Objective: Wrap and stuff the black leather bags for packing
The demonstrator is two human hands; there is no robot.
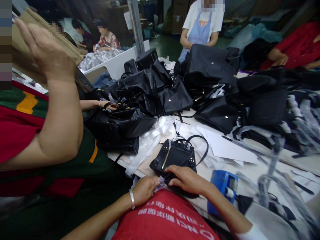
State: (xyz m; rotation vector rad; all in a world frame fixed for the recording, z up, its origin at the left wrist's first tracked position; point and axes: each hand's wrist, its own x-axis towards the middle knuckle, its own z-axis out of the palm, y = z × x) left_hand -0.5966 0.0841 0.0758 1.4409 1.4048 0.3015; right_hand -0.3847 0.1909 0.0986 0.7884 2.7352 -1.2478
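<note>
A small black bag with a gold zipper and a thin strap lies on the table edge right in front of me. My left hand, with a silver bangle on the wrist, is closed on a bit of pale wrapping at the bag's near left corner. My right hand lies over the bag's near edge, its fingers curled round it. What is under the bag's near side is hidden by my hands and my red top.
A co-worker's raised arm and hand holding brown cardboard fill the left. A heap of black bags covers the table's middle and back. White paper, clear plastic bags and a blue tape dispenser lie right. Other people work behind.
</note>
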